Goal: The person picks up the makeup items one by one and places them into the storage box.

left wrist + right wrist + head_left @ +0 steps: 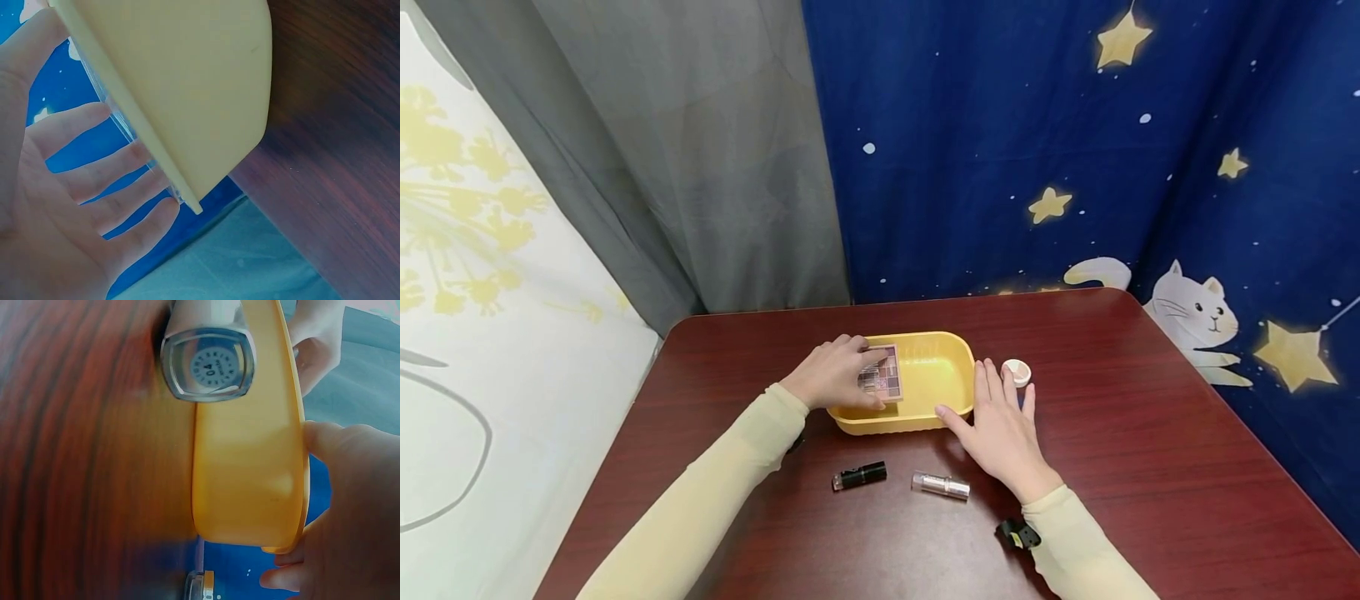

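My left hand [838, 372] grips an eyeshadow palette [882, 375] at the left end of a yellow tray [887, 426], thumb near side and fingers far side. In the left wrist view, the palette's clear edge shows beyond the tray wall [187, 81]. My right hand [1002, 425] rests against the tray's right end with fingers fairly straight; its thumb touches the rim in the right wrist view. Just beyond those fingers lies a small round white-rimmed pot [1018, 372]. In front of the tray lie a black tube [859, 476] and a silver lipstick-like tube [941, 485].
Everything stands on a dark red wooden table [1150, 467]. Behind it hang a grey curtain [700, 150] and a blue star-patterned curtain [970, 150]. A white patterned surface [490, 358] lies to the left.
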A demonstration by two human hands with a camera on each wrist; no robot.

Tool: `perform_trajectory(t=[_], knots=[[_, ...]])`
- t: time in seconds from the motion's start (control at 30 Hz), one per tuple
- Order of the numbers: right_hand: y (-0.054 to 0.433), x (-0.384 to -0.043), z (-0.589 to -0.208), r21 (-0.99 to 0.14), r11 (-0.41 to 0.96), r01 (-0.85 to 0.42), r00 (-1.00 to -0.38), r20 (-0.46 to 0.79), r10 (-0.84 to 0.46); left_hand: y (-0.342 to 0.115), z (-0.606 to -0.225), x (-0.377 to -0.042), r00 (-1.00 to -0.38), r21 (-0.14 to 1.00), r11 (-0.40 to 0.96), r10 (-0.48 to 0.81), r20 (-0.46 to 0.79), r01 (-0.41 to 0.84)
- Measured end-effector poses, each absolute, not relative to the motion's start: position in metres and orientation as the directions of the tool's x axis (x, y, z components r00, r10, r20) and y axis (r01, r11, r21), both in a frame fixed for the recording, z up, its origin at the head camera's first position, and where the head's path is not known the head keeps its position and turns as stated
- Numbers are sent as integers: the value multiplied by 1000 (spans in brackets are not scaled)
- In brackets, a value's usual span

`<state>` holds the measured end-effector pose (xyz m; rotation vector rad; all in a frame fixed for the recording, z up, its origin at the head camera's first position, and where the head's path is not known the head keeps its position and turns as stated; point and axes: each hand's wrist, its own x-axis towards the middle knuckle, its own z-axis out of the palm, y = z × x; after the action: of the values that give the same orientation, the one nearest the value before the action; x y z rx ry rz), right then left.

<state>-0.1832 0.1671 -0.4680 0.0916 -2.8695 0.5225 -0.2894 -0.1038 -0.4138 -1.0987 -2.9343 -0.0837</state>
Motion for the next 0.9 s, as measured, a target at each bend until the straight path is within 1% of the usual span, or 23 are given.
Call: perform_trajectory(t=[0.13,0.3,0.53,0.9], knots=[[167,-183,-467,-344,933,-102,-975,222,-25,-102,-415,-289,-766,51,765,643,-11,642],[168,-183,-467,-346,932,-106,-974,223,-28,-100,-418,-289,-764,48,764,645,-24,644],[168,-183,-467,-344,933,-109,-974,226,-31,-99,-423,-290,-759,25,759,651,-18,650],[168,-183,-467,-343,933,-111,-974,223,-34,-99,-432,-291,-750,18,750,661,1,661]])
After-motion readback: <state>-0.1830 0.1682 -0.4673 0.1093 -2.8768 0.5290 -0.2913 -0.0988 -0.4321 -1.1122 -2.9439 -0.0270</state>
